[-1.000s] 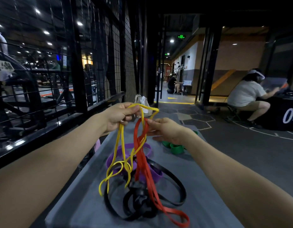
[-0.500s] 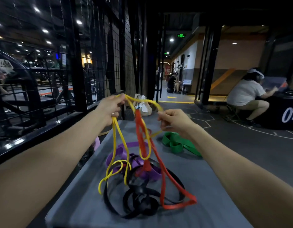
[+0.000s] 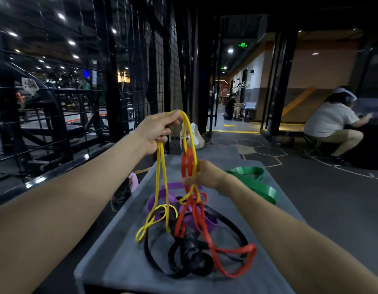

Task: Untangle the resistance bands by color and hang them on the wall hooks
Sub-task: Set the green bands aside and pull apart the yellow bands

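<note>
My left hand (image 3: 157, 129) grips the top of the thin yellow band (image 3: 162, 175) and holds it up above the grey bench (image 3: 124, 257). Yellow loops hang down to the bench. My right hand (image 3: 206, 174), lower and to the right, pinches the red band (image 3: 189, 164) where it crosses the yellow strands. The red band trails down to a loop (image 3: 236, 259) on the bench. Under them lie a purple band (image 3: 207, 221) and a knotted black band (image 3: 190, 257). A green band (image 3: 256, 183) lies apart at the far right of the bench.
A black wire mesh wall (image 3: 141, 66) runs along the left of the bench. A white bag (image 3: 196, 134) sits on the floor beyond the bench. A person in a white shirt (image 3: 330, 119) crouches at the right. Another person (image 3: 231, 108) sits far down the corridor.
My left hand has lifted the yellow band higher. My right hand has dropped from the yellow band's top to the red band lower down. The red loop slid right on the bench.
</note>
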A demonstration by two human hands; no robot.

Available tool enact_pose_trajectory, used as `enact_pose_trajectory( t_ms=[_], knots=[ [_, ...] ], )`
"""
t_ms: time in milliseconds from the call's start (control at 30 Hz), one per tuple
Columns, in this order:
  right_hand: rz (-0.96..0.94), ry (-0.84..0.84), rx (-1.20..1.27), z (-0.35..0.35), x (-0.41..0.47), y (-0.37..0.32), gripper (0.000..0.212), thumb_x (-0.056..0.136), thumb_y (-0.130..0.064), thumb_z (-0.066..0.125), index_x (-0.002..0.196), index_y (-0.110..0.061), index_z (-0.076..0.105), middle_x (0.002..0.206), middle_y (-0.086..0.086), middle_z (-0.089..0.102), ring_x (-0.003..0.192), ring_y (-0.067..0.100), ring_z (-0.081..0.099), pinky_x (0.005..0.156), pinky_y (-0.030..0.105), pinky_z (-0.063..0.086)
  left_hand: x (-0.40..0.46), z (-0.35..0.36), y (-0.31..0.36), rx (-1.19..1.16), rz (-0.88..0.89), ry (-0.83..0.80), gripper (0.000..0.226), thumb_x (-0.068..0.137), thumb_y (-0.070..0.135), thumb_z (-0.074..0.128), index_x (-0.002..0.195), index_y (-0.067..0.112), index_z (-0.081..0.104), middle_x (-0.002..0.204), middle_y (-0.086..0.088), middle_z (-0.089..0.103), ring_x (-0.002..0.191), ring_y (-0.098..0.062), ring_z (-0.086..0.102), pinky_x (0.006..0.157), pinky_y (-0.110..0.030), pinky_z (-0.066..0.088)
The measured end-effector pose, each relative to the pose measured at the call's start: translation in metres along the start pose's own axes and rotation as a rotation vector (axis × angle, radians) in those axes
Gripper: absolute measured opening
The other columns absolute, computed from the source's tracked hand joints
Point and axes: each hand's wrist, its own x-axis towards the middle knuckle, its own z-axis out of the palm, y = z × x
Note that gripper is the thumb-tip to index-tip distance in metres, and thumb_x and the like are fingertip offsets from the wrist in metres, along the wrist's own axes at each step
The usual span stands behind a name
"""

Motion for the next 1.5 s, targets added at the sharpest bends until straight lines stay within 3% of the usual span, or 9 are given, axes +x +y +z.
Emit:
enact_pose_trajectory(
  t_ms=[167, 333, 533, 700, 800, 900, 1133, 1333, 1500],
  knots=[
    [-0.006, 0.149, -0.089, -0.015, -0.003, 0.003, 0.019, 0.091, -0.022, 0.059, 0.082, -0.007, 0.065, 0.067, -0.002, 0.061, 0.057, 0.007, 0.055, 0.054, 0.018, 0.044, 0.003, -0.015, 0.000, -0.019, 0.035, 0.059, 0.016, 0.091, 0.027, 0.055, 0.083, 0.016, 0.063, 0.073, 0.006, 0.050, 0.034, -0.001, 0.029, 0.034, -0.009, 0.016],
    [-0.002, 0.182, 0.064, -0.067, -0.015, 0.006, 0.022, 0.094, -0.017, 0.054, 0.092, 0.002, 0.064, 0.076, 0.009, 0.069, 0.065, 0.015, 0.066, 0.069, 0.032, 0.056, 0.008, -0.040, -0.022, 0.118, -0.044, 0.225, 0.019, 0.093, 0.025, 0.054, 0.078, 0.016, 0.061, 0.072, 0.004, 0.048, 0.028, -0.002, 0.026, 0.029, -0.010, 0.015],
    [-0.006, 0.342, 0.121, -0.105, -0.027, 0.006, 0.027, 0.098, -0.013, 0.045, 0.076, -0.007, 0.059, 0.050, -0.004, 0.065, 0.049, 0.005, 0.063, 0.049, 0.016, 0.048, 0.002, -0.047, -0.042, 0.276, -0.108, 0.224, 0.020, 0.094, 0.024, 0.054, 0.077, 0.015, 0.059, 0.073, 0.000, 0.048, 0.036, -0.003, 0.025, 0.030, -0.012, 0.015],
    [0.055, 0.162, -0.156, -0.054, -0.022, 0.028, 0.019, 0.089, -0.008, 0.060, 0.093, 0.009, 0.066, 0.070, 0.010, 0.069, 0.054, 0.005, 0.061, 0.054, 0.013, 0.048, -0.003, -0.037, -0.051, 0.237, -0.101, 0.131, 0.019, 0.093, 0.025, 0.055, 0.078, 0.017, 0.062, 0.074, 0.001, 0.050, 0.035, -0.003, 0.023, 0.032, -0.012, 0.014],
    [0.079, 0.002, -0.383, -0.012, -0.004, 0.038, 0.041, 0.083, -0.013, 0.069, 0.114, 0.012, 0.059, 0.111, 0.024, 0.064, 0.101, 0.029, 0.063, 0.088, 0.029, 0.046, -0.006, -0.031, -0.048, 0.128, -0.100, 0.076, 0.017, 0.094, 0.025, 0.053, 0.080, 0.018, 0.062, 0.072, 0.004, 0.048, 0.033, -0.002, 0.024, 0.032, -0.011, 0.014],
    [0.123, -0.136, -0.304, 0.026, 0.008, 0.051, 0.071, 0.075, -0.017, 0.077, 0.134, -0.001, 0.042, 0.129, 0.015, 0.052, 0.119, 0.025, 0.051, 0.096, 0.029, 0.040, -0.008, -0.026, -0.039, -0.022, -0.066, 0.030, 0.019, 0.095, 0.024, 0.050, 0.081, 0.017, 0.061, 0.068, 0.007, 0.048, 0.033, -0.001, 0.025, 0.033, -0.010, 0.013],
    [0.052, -0.080, -0.214, 0.061, 0.012, 0.085, 0.019, 0.075, -0.002, 0.072, 0.094, 0.001, 0.069, 0.061, -0.006, 0.054, 0.044, -0.008, 0.048, 0.059, 0.012, 0.039, -0.007, -0.038, -0.027, -0.298, 0.019, 0.004, 0.022, 0.094, 0.028, 0.048, 0.080, 0.018, 0.060, 0.059, 0.012, 0.055, 0.034, 0.000, 0.029, 0.034, -0.009, 0.014],
    [0.079, 0.117, -0.099, 0.036, 0.006, 0.094, 0.034, 0.088, 0.002, 0.049, 0.070, -0.026, 0.047, 0.071, 0.000, 0.054, 0.064, 0.012, 0.049, 0.060, 0.024, 0.045, -0.005, -0.055, -0.044, -0.334, -0.012, 0.136, 0.023, 0.094, 0.030, 0.050, 0.077, 0.020, 0.063, 0.065, 0.011, 0.049, 0.032, -0.001, 0.028, 0.032, -0.009, 0.014],
    [0.187, 0.470, 0.273, 0.005, -0.013, 0.112, 0.021, 0.091, 0.007, 0.036, 0.077, -0.007, 0.043, 0.065, 0.011, 0.050, 0.049, 0.016, 0.053, 0.044, 0.021, 0.041, -0.006, -0.069, -0.073, -0.182, -0.111, 0.257, 0.022, 0.096, 0.028, 0.047, 0.083, 0.017, 0.060, 0.072, 0.007, 0.043, 0.030, -0.002, 0.027, 0.029, -0.010, 0.015]
  ],
)
